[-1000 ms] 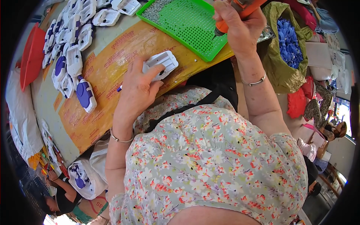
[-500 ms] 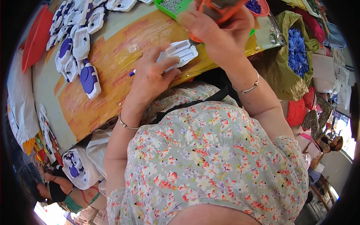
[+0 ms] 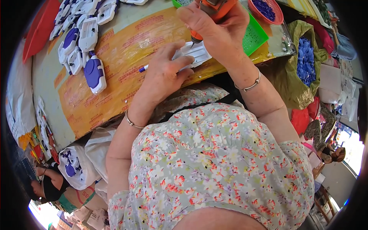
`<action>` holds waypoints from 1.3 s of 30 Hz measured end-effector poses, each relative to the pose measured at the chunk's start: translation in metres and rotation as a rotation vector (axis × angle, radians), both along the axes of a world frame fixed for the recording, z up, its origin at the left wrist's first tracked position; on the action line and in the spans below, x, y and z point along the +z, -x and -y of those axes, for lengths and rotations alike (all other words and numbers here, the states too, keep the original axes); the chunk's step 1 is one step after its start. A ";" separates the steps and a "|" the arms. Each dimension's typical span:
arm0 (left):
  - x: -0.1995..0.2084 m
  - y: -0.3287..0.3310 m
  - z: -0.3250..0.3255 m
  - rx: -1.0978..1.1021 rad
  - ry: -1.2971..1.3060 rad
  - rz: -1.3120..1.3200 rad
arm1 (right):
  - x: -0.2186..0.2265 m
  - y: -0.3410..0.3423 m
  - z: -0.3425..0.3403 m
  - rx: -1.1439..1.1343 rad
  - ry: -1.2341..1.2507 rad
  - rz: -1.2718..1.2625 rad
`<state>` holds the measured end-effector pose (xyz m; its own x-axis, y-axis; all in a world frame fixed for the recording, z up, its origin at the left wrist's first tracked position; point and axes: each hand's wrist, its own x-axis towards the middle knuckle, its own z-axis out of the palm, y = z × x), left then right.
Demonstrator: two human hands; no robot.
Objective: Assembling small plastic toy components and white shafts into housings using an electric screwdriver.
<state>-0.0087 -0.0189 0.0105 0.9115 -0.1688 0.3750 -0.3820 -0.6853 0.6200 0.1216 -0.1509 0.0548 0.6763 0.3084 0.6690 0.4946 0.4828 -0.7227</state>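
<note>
My left hand (image 3: 164,72) grips a white plastic casing (image 3: 201,55) that lies hollow side up near the table's front edge. Part of the casing is hidden under my fingers; a small purple-tipped end (image 3: 143,68) sticks out on the other side of the hand. My right hand (image 3: 227,41) is wrapped around an orange cordless screwdriver (image 3: 221,9), cut off by the top of the view. Its thin bit points down into the casing, at or very near the inner surface; contact is too small to tell.
Several white-and-purple casings (image 3: 94,74) are heaped at the left of the table (image 3: 46,97). Behind my right hand stand a green tray (image 3: 257,36) and a red basket (image 3: 281,15) of purple pieces. A sack (image 3: 293,86) of blue parts is at the right. Other people (image 3: 337,152) sit farther off.
The screwdriver has shifted slightly left and its bit still points into the casing. My left hand and the casing have moved a little to the right. More of the green tray shows.
</note>
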 end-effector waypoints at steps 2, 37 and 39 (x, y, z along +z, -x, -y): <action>0.001 0.000 0.000 0.002 -0.005 0.004 | -0.007 -0.008 -0.003 0.046 -0.081 0.285; 0.008 -0.013 0.007 0.054 0.032 -0.113 | 0.023 -0.033 0.092 -0.428 0.035 -0.128; 0.008 -0.013 0.007 0.055 0.033 -0.122 | 0.022 -0.035 0.090 -0.442 0.021 -0.140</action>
<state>0.0042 -0.0257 0.0188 0.9583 -0.1063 0.2652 -0.2644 -0.6816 0.6823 0.1562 -0.2413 0.0770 0.8294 -0.0167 0.5584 0.5464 0.2321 -0.8047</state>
